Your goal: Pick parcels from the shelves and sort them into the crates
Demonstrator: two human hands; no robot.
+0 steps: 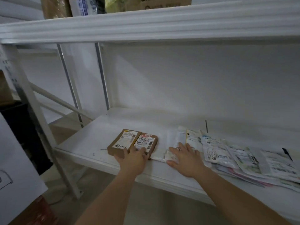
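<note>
Two small brown cardboard parcels lie side by side on the white shelf board [86, 142]: the left parcel [122, 141] has handwriting on it, and the right parcel [146, 141] carries a white barcode label. My left hand [132, 159] reaches onto their near ends, fingers curled over the front edges of both. Flat on a white mailer bag [168, 142], just right of the boxes, rests my right hand [185, 159] with its fingers spread. No crate is in view.
A spread pile of flat mailer bags [243, 158] covers the shelf's right part. The upper shelf beam [146, 25] hangs overhead with cartons [53, 7] on it. A shelf upright [40, 127] stands at the left, a white sheet [14, 168] beside it.
</note>
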